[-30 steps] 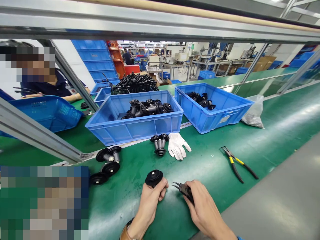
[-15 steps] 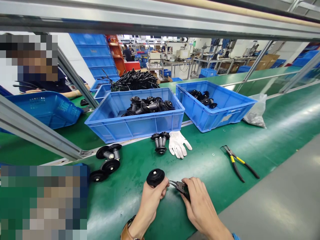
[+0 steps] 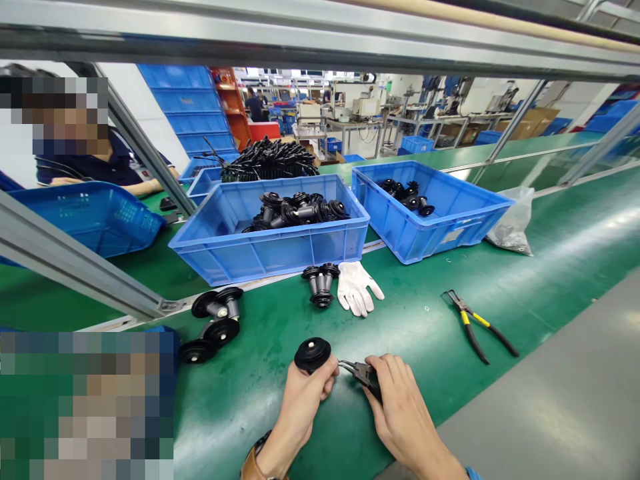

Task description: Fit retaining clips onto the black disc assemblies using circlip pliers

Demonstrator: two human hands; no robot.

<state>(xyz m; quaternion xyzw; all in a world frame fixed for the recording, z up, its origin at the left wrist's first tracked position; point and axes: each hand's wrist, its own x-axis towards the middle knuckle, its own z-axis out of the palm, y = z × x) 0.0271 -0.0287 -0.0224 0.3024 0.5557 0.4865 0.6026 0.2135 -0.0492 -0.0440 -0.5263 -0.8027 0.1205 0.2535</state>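
My left hand (image 3: pixel 307 393) is closed around a black flanged roller (image 3: pixel 313 354), whose round top with a pale centre faces up. In my right hand (image 3: pixel 397 400) are dark bent-nose pliers (image 3: pixel 363 375); their thin tips reach to the fingertips of my left hand. Whether the tips hold a small part there cannot be made out. Beyond my hands, a pair of similar rollers (image 3: pixel 321 287) stands beside a white glove (image 3: pixel 358 289). More black rollers (image 3: pixel 219 323) lie to the left. A second pair of pliers with black and yellow handles (image 3: pixel 470 323) rests at the right.
Two blue bins, one at centre (image 3: pixel 280 250) and one to its right (image 3: pixel 445 230), hold more rollers. A clear plastic bag (image 3: pixel 515 223) sits by the right bin. Metal frame posts (image 3: pixel 75 260) rise at left, with a person (image 3: pixel 100 160) behind. Small rings (image 3: pixel 427 309) lie on the green bench (image 3: pixel 400 333).
Both hands stay almost in place, the roller and pliers shifting only a hair. The person at the left has moved their head slightly down and left.
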